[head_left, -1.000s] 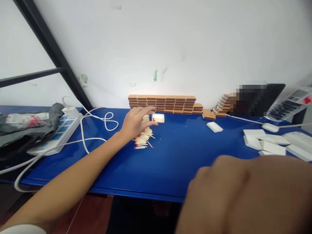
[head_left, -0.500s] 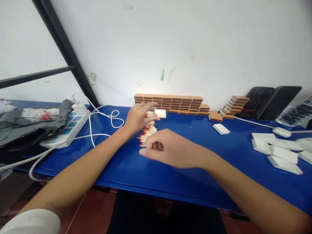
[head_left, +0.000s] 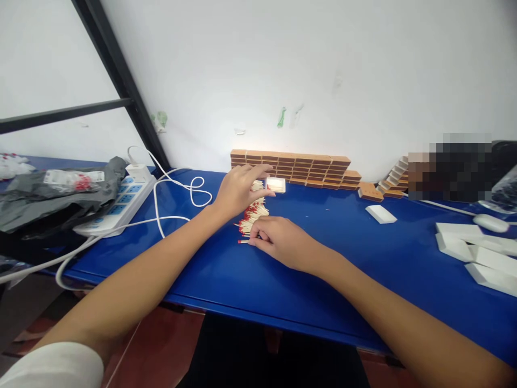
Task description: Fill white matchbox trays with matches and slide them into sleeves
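My left hand [head_left: 239,188] is at the left end of a small white matchbox tray [head_left: 276,182], its thumb along the near side and fingers along the far side. A few matches lie inside the tray. Below it, a heap of red-tipped matches [head_left: 254,210] spreads on the blue table, partly hidden by both hands. My right hand [head_left: 278,240] is at the near end of the heap. Its thumb and forefinger are pinched on a match [head_left: 243,242] whose red head points left.
Stacked brown matchboxes [head_left: 294,167] line the wall. Several white trays [head_left: 460,242] lie at the right, with a single white tray [head_left: 381,214] nearer the middle. A power strip [head_left: 121,205], white cables [head_left: 157,215] and a grey plastic bag [head_left: 81,194] occupy the left.
My right hand has come down to the near end of the heap and now pinches a match. The left hand keeps its place at the tray. The view has shifted slightly.
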Demonstrator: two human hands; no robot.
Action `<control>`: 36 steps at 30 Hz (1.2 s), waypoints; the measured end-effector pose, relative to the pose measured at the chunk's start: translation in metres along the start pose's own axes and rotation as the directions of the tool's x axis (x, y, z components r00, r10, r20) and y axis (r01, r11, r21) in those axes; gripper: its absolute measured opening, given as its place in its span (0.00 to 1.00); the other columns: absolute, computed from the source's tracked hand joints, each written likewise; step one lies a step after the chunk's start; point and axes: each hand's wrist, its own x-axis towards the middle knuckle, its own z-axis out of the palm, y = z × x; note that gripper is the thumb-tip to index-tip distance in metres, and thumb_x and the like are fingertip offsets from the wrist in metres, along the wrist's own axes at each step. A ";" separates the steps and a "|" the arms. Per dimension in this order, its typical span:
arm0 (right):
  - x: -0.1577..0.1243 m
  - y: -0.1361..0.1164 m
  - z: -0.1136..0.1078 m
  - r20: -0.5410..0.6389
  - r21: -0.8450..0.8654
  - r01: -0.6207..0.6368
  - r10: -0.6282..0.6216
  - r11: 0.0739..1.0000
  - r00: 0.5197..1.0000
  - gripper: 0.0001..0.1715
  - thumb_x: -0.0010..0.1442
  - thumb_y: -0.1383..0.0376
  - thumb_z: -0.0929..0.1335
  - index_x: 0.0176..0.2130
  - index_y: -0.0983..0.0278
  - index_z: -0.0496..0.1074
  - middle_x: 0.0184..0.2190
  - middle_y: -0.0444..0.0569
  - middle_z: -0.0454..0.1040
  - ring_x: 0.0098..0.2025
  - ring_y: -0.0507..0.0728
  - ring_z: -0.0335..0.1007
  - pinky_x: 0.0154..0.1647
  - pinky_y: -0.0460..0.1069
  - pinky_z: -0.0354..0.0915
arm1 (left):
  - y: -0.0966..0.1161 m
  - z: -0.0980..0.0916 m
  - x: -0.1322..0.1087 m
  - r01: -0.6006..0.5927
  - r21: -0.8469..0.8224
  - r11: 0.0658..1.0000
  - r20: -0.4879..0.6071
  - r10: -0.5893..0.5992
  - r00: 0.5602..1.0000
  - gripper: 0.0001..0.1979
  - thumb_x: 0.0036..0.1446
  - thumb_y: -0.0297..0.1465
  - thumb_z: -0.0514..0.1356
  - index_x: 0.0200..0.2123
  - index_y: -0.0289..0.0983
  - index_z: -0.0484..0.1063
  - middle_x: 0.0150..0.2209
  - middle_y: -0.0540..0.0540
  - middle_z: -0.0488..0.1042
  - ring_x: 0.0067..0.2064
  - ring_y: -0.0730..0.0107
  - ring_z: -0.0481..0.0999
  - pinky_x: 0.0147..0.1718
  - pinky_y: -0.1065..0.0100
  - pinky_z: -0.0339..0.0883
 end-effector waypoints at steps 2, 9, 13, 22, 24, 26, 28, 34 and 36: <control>-0.002 0.000 -0.002 0.025 -0.018 -0.003 0.004 1.000 1.000 0.08 0.70 0.68 0.69 0.36 0.63 0.73 0.36 0.47 0.76 0.36 0.54 0.67 0.36 0.49 0.56 | 0.000 0.001 0.000 -0.006 0.008 1.000 -0.002 0.006 1.000 0.27 0.63 0.39 0.72 0.60 0.39 0.70 0.47 0.44 0.84 0.49 0.57 0.83 0.50 0.57 0.72; -0.008 0.021 -0.039 -0.164 -0.033 0.042 -0.047 0.999 0.985 0.05 0.70 0.66 0.69 0.38 0.62 0.74 0.34 0.46 0.73 0.34 0.55 0.66 0.35 0.49 0.58 | -0.003 0.005 -0.003 -0.023 0.016 1.000 0.009 0.023 1.000 0.30 0.60 0.39 0.75 0.60 0.39 0.70 0.48 0.44 0.84 0.50 0.56 0.83 0.49 0.57 0.73; -0.006 0.049 -0.065 -0.427 -0.135 -0.063 0.000 0.989 0.904 0.06 0.69 0.64 0.69 0.39 0.63 0.74 0.34 0.48 0.72 0.33 0.56 0.66 0.34 0.50 0.57 | -0.001 0.006 -0.004 -0.054 -0.024 0.998 0.013 0.054 0.998 0.32 0.57 0.42 0.76 0.60 0.39 0.70 0.48 0.44 0.84 0.49 0.57 0.84 0.49 0.57 0.73; -0.003 0.067 -0.058 -0.460 -0.183 -0.064 -0.028 0.981 0.887 0.05 0.69 0.64 0.68 0.39 0.62 0.73 0.34 0.48 0.71 0.32 0.55 0.64 0.34 0.50 0.57 | 0.014 0.009 -0.005 -0.094 -0.106 0.990 -0.022 0.092 0.996 0.31 0.60 0.46 0.72 0.61 0.41 0.71 0.47 0.46 0.85 0.49 0.59 0.84 0.50 0.58 0.73; -0.003 0.066 -0.055 -0.463 -0.197 -0.058 -0.040 0.979 0.886 0.06 0.70 0.65 0.68 0.39 0.62 0.74 0.34 0.48 0.72 0.33 0.55 0.64 0.35 0.50 0.57 | 0.015 0.010 -0.006 -0.102 -0.111 0.989 -0.032 0.099 0.995 0.30 0.61 0.47 0.71 0.60 0.41 0.71 0.47 0.46 0.85 0.49 0.60 0.84 0.50 0.58 0.73; -0.003 0.064 -0.054 -0.470 -0.207 -0.054 -0.051 0.977 0.881 0.06 0.70 0.65 0.67 0.39 0.63 0.75 0.34 0.48 0.71 0.33 0.55 0.64 0.35 0.50 0.57 | 0.015 0.009 -0.005 -0.102 -0.104 0.989 -0.038 0.098 0.994 0.30 0.61 0.47 0.71 0.60 0.41 0.71 0.47 0.47 0.85 0.49 0.59 0.84 0.50 0.59 0.74; -0.003 0.060 -0.053 -0.483 -0.194 -0.045 -0.056 0.980 0.874 0.08 0.70 0.65 0.67 0.40 0.63 0.75 0.33 0.48 0.71 0.33 0.55 0.64 0.36 0.51 0.57 | 0.013 0.008 -0.005 -0.076 -0.083 0.994 -0.035 0.073 0.997 0.29 0.61 0.48 0.71 0.59 0.41 0.71 0.47 0.46 0.85 0.49 0.58 0.84 0.49 0.58 0.74; -0.005 0.028 -0.030 -0.383 0.021 0.077 -0.063 0.997 0.922 0.08 0.69 0.65 0.69 0.36 0.62 0.77 0.29 0.44 0.69 0.31 0.53 0.64 0.35 0.50 0.58 | 0.003 0.003 -0.005 0.042 -0.023 0.999 -0.059 -0.044 0.997 0.25 0.63 0.42 0.72 0.59 0.41 0.72 0.50 0.44 0.84 0.50 0.57 0.84 0.51 0.55 0.75; -0.007 0.018 -0.018 -0.253 0.065 0.111 -0.091 0.992 0.963 0.06 0.67 0.68 0.70 0.36 0.62 0.78 0.32 0.44 0.71 0.32 0.52 0.65 0.35 0.49 0.59 | 0.002 0.003 -0.005 0.043 -0.016 0.999 -0.060 -0.044 0.997 0.25 0.62 0.43 0.72 0.58 0.41 0.73 0.50 0.43 0.84 0.50 0.57 0.84 0.51 0.55 0.75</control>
